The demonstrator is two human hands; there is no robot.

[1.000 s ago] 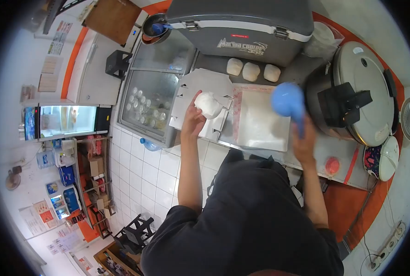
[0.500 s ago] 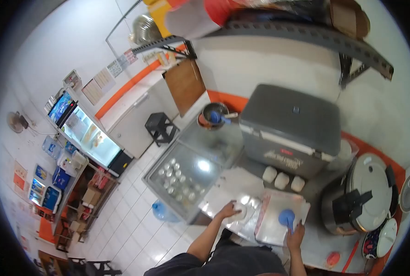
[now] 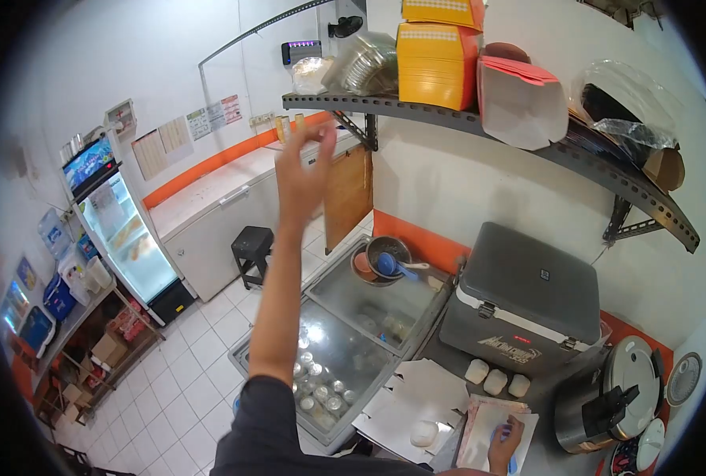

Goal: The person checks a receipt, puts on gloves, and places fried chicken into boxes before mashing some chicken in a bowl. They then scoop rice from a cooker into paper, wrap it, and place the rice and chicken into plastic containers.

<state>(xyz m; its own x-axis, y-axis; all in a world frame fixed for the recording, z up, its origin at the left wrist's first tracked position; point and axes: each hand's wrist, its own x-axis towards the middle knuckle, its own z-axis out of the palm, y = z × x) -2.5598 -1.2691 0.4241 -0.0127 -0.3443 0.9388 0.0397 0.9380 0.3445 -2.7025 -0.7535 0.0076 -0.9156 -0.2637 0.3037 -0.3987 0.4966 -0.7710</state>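
My left hand [image 3: 305,178] is raised high, level with the shelf in view, its fingers loosely apart and a little blurred, with nothing seen in them. Low on the right, my right hand [image 3: 507,446] is closed around a blue paddle [image 3: 513,463], mostly covered by the fingers. Under it lies a stack of wrapping paper [image 3: 473,440] with a pinkish edge. Left of that, a white rounded mound [image 3: 424,433] rests on large white sheets [image 3: 408,393]. Three similar white mounds [image 3: 495,382] sit in a row by the cooler box.
A grey cooler box [image 3: 527,293] stands behind the papers, with a large rice cooker [image 3: 613,389] to its right. A glass-topped freezer [image 3: 345,373] holds several cups and carries a pan [image 3: 388,258] with a blue scoop. Overhead, a metal shelf [image 3: 448,115] bears yellow cartons [image 3: 436,63].
My left hand has left the white mound on the sheets and gone up toward the shelf. My right hand still grips the blue paddle over the paper stack. The view has tilted upward.
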